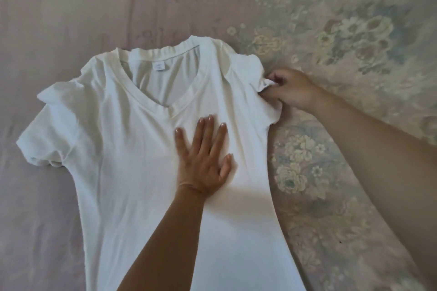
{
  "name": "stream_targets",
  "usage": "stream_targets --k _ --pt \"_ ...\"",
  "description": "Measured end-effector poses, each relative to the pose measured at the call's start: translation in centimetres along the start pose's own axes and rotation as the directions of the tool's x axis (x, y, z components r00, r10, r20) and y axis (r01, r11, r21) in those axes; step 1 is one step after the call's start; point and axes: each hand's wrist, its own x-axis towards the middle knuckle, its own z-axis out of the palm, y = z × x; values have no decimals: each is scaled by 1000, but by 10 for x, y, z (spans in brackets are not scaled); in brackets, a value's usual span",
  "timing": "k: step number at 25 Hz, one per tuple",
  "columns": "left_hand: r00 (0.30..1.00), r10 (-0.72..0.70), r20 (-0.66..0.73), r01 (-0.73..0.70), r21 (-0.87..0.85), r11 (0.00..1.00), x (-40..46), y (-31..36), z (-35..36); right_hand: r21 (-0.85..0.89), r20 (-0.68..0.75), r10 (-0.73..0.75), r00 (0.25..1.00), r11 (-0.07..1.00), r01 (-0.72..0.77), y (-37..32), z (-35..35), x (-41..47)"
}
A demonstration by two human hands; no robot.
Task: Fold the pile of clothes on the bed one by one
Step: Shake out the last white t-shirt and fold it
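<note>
Shirt Position and Hand Contact on the Bed

Shirt (132,149): a white V-neck T-shirt lies face up and spread flat on the bed cover (47,19). The neckline points away from the person; the hem runs out of view at the lower edge. A small label (158,66) shows inside the back of the neck. The far-left sleeve (45,134) lies open and slightly rumpled on the plain pinkish part of the cover. The opposite sleeve (264,92) sits at the border of the floral-patterned part of the cover (343,42).

Containers: none appears in this view; the shirt rests directly on the cover.

Left hand (205,158):
- Lies palm down on the chest of the shirt, just below the point of the V.
- Fingers are straight and slightly spread; nothing is held.
- Contact is flat pressure on the fabric.

Right hand (288,92):
- Sits at the right sleeve's edge.
- Fingers are curled inward, and a bunch of the sleeve fabric is gripped between thumb and fingers.
- The gathered fabric is pulled into a small fold at the fingertips.

Both forearms are bare and enter from the lower edge and the right edge.
</note>
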Motion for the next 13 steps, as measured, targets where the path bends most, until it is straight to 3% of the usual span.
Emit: stream_targets --k 2,4,7,8,11,13 --pt "1000 -4 14 4 5 1000 -2 0 -2 316 6 3 1000 949 -4 -2 1 -16" --pt "1000 -7 29 7 4 1000 1 -1 -3 510 -153 99 983 860 -7 10 -6 -26" --pt "999 -10 32 9 6 1000 4 0 -3 470 -468 266 843 882 -17 37 -12 -38" --pt "999 -12 30 12 6 1000 4 0 -2 463 -476 292 829 885 -46 42 -9 -39" --pt "1000 -12 24 12 7 1000 4 0 -1 358 -314 333 889 909 -214 49 1 -35" --pt "1000 -13 16 13 12 1000 4 0 -2 249 -344 319 883 938 -242 47 0 -27"
